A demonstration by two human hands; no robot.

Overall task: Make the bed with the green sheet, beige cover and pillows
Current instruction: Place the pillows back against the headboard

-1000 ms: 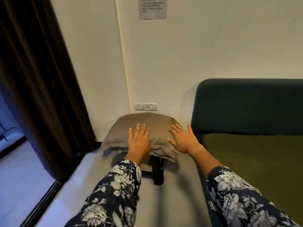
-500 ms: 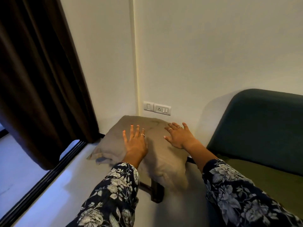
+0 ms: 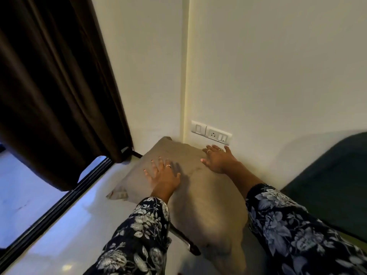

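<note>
I had both palms flat on the beige pillow (image 3: 198, 185), fingers straight and gripping nothing: my left hand (image 3: 163, 176) pressed near its left edge, my right hand (image 3: 217, 159) near its far corner, just below the wall socket (image 3: 211, 132). The pillow lay on a small dark stand (image 3: 186, 242) in the room's corner, beside the curtain (image 3: 55, 86), not on the bed. Only a strip of green sheet (image 3: 355, 240) showed under the headboard (image 3: 333, 181), so I judged the sheet laid; the pillows were not yet placed, and I could not see the cover
</note>
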